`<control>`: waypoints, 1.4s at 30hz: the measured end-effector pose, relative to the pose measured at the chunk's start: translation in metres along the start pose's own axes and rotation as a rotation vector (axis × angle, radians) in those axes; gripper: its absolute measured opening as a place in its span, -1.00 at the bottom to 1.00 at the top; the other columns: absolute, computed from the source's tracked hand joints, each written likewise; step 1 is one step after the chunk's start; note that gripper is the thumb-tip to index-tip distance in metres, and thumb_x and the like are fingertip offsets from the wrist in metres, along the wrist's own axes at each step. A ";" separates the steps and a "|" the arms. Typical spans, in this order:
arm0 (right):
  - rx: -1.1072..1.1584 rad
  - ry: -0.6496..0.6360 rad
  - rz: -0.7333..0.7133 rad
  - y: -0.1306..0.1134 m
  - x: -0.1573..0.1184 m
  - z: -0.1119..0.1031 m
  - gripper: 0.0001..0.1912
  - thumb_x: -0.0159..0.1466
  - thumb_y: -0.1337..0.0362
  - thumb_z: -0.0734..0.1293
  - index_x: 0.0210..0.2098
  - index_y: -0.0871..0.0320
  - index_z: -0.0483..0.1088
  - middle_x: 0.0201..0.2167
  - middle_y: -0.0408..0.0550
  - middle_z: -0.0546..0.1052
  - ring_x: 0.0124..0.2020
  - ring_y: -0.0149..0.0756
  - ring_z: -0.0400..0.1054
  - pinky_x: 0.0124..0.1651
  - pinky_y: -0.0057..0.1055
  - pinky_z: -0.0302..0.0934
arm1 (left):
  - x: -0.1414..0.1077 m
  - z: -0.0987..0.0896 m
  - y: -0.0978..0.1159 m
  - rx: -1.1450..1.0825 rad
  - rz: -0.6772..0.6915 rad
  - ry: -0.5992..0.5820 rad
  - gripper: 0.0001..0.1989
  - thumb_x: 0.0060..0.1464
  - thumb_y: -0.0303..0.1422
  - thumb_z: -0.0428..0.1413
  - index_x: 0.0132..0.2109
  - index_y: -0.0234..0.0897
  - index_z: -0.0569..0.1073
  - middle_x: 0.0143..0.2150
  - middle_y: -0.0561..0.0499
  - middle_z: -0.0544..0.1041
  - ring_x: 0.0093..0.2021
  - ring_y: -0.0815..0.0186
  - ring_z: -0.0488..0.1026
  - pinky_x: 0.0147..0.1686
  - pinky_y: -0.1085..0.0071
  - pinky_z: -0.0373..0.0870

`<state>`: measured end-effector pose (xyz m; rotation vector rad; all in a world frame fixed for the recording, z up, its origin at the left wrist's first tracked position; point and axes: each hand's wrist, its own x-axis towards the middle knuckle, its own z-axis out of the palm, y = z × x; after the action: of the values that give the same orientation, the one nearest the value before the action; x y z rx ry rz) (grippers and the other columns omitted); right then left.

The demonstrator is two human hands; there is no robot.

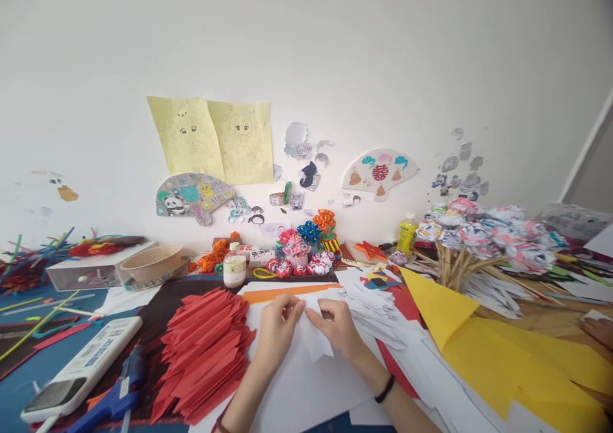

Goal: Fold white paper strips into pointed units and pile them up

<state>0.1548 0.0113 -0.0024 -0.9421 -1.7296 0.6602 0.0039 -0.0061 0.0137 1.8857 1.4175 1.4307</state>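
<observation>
Between my two hands is a small folded piece of white paper [316,340], its lower end hanging over the white sheets [292,391] on the table. My left hand [280,321] pinches its upper left edge between thumb and fingers. Opposite, my right hand [338,324] grips the right edge the same way. A pile of folded red paper strips [205,350] lies just left of my left hand. To the right of my right hand spreads a heap of white paper strips [368,305]. An orange paper strip [287,292] lies behind my hands.
Yellow paper sheets [502,356] cover the right side. A blue glue gun [119,388] and a white power strip [86,369] lie at left. Behind stand a glue bottle [234,267], a yellow bottle [407,235] and paper flowers on sticks [483,235]. Another person's hand [598,329] shows at far right.
</observation>
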 end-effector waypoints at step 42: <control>0.180 -0.036 0.118 0.001 0.003 -0.006 -0.60 0.17 0.18 0.26 -0.65 0.14 0.00 -0.63 -0.24 0.00 -0.57 -0.47 -0.10 -0.55 -0.48 -0.21 | -0.002 0.006 0.000 0.011 0.026 -0.029 -0.87 0.07 -0.37 0.00 -0.41 -0.27 0.35 -0.49 0.09 0.38 -0.46 0.36 0.30 -0.43 0.48 0.21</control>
<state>0.1604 0.0142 0.0006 -0.9161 -1.6245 0.8994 0.0088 -0.0065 0.0102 1.9305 1.3953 1.4043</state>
